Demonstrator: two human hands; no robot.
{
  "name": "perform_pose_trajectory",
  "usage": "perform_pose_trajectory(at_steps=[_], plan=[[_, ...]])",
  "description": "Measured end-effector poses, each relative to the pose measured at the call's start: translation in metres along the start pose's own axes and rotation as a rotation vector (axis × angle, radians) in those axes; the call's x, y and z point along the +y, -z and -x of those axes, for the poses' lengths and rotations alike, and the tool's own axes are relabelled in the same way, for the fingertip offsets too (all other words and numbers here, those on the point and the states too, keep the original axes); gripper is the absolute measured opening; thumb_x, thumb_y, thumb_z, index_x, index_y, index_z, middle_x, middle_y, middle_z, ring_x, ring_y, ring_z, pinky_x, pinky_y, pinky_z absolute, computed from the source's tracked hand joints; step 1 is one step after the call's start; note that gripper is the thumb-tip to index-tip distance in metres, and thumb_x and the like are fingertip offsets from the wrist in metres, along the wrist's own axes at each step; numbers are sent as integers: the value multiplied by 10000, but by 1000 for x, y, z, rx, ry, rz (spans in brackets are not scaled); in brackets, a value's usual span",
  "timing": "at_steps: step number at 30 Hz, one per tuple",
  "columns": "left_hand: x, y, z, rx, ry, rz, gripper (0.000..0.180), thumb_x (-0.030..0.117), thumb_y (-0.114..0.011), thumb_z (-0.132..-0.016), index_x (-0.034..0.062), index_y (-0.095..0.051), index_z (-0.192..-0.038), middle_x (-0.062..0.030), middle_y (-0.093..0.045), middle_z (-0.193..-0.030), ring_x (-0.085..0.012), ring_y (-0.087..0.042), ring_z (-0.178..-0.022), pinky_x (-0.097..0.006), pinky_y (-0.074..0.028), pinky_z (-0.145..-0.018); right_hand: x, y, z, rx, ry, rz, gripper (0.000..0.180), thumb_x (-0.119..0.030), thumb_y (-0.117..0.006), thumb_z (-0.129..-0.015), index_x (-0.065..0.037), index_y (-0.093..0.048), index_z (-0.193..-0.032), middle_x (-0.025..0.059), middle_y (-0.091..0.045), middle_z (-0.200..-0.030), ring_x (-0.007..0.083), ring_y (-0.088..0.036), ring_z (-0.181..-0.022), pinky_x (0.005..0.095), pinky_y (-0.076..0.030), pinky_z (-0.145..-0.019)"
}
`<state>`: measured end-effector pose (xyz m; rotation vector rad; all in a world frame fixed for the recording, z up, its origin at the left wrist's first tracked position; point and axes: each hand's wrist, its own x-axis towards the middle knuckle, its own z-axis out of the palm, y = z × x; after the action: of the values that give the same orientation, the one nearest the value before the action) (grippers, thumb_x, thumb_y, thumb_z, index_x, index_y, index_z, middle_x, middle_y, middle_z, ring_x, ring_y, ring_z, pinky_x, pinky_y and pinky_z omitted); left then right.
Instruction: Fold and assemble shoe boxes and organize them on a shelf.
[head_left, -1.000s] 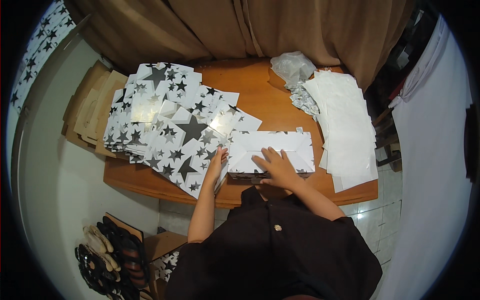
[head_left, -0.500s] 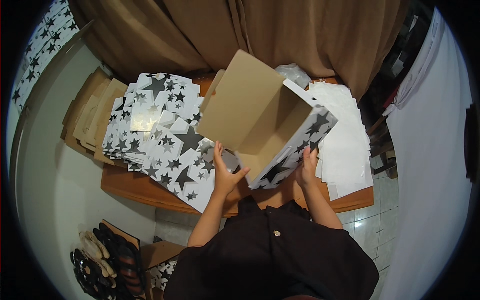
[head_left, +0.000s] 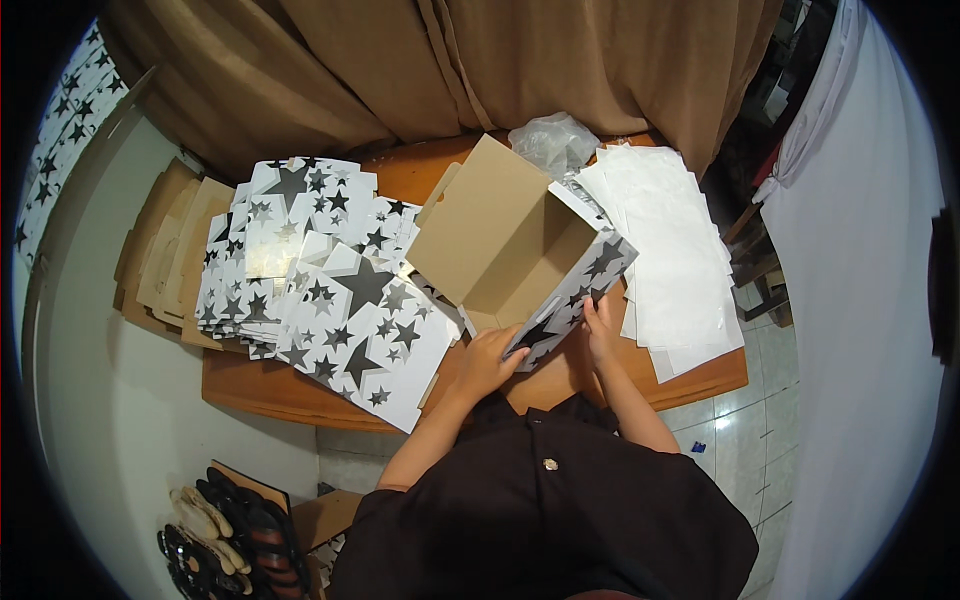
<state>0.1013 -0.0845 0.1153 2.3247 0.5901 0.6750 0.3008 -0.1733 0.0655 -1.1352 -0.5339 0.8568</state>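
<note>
A cardboard box (head_left: 532, 283) with its lid raised stands tilted between my hands, brown inside and white with black and grey stars outside. My left hand (head_left: 485, 364) grips its near left corner, fingers over the edge and thumb along the starred wall. My right hand (head_left: 598, 328) holds the starred wall on the right, its fingertips against the outside. To the left, flat star-printed box blanks (head_left: 355, 330) lie in a pile, the top ones slanted toward the table's front edge.
White paper sheets (head_left: 675, 250) are stacked on the right of the wooden table (head_left: 270, 385). A clear plastic bag (head_left: 555, 143) lies behind the box. Brown cardboard pieces (head_left: 165, 245) lean at the left wall. Shoes (head_left: 235, 520) sit at the lower left, below table level.
The box has come down and a little left. My left hand has gone from spread fingers beside the box to a grip on its near corner. My right hand stays on the wall.
</note>
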Motion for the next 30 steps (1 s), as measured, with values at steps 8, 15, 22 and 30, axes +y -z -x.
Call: perform_pose_trajectory(at_steps=[8,15,22,30], plan=[[-18,5,-6,-91,-236,-136,352,43,-573,-769,103,-591,-1116,-99,-633,-812,-263,-596,-765,-365,-446,-767,8,17,11,644,250,7,654,-139,-551,-862,-59,-210,-1415,168,-266,-1363,267,-323,-1222,375,-274,-1026],[-40,17,-1,-274,-300,-175,373,34,-577,-748,137,-605,-1105,-72,-634,-782,-234,-594,-737,-344,-419,-797,2,44,39,419,407,696,562,-35,-493,-763,-31,-387,-1315,160,-327,-1314,294,-377,-1188,374,-319,-1005],[-43,23,0,-368,-278,-211,371,111,-667,-731,158,-600,-1093,-53,-597,-829,-233,-582,-853,-431,-355,-921,6,63,58,237,425,881,611,-53,-538,-693,18,-399,-1284,207,-458,-1279,339,-418,-1209,402,-280,-1044],[-73,21,32,102,-218,-273,439,328,-709,-740,103,-586,-1096,-88,-575,-951,-244,-561,-966,-479,-308,-959,-2,83,57,107,473,1227,519,-176,-612,-701,-52,-503,-1193,104,-550,-1222,272,-500,-1152,566,-170,-1042]])
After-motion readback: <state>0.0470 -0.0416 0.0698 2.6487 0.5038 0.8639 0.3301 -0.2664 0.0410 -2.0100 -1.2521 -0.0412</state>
